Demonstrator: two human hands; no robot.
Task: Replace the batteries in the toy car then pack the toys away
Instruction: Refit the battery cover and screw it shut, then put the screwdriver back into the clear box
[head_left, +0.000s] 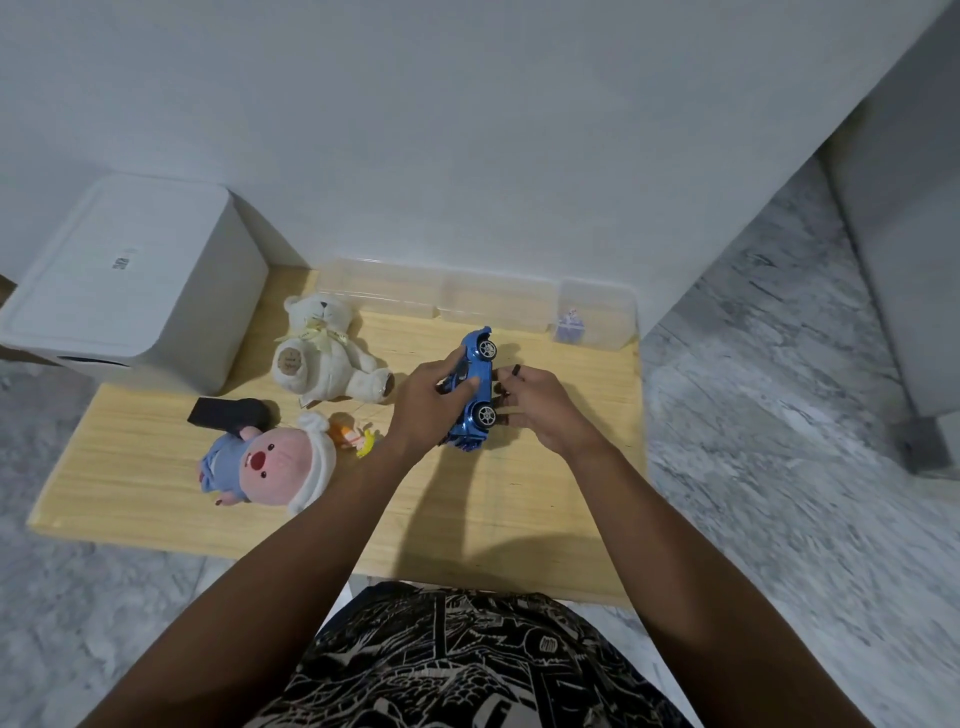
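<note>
While both hands (431, 400) grasp toy car (474, 387), clear tub (597, 317) holds purple trinket (570, 326)

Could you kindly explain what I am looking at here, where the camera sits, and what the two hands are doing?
There is no machine: one camera worn on a person's head looks down at their bare hands over a light wooden table. The left hand grips a shiny blue toy car, turned on its side; the right hand touches it, fingers hidden behind. On the table lie a white teddy bear, a pink plush pig in blue, a black block and clear plastic boxes.
</note>
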